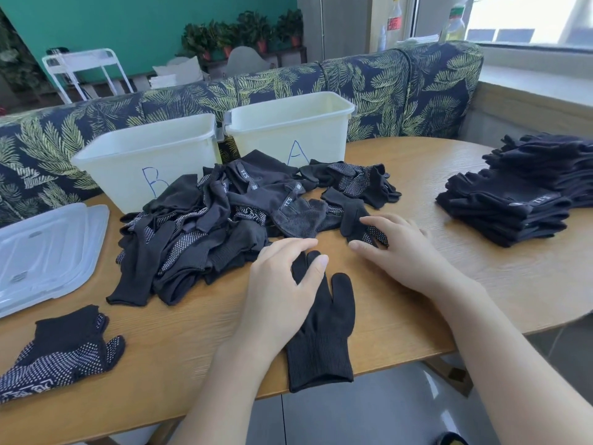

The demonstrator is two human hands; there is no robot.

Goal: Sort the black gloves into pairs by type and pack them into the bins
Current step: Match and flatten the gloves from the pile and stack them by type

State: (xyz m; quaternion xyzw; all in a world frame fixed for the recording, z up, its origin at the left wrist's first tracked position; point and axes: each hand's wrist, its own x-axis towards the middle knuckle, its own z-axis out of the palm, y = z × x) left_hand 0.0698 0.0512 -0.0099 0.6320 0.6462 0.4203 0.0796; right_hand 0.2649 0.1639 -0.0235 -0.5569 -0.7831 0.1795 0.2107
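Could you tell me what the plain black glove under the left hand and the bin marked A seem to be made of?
The plain black glove looks like matte knitted fabric: fine ribs show at its cuff. The cream bin marked A looks like smooth, slightly translucent plastic, with a moulded rim.

Two cream plastic bins, lettered B [144, 162] and A [288, 130], are standing here. Two clear plastic lids [48, 252] are lying stacked. Heaped black gloves [199, 232] are defying counting.
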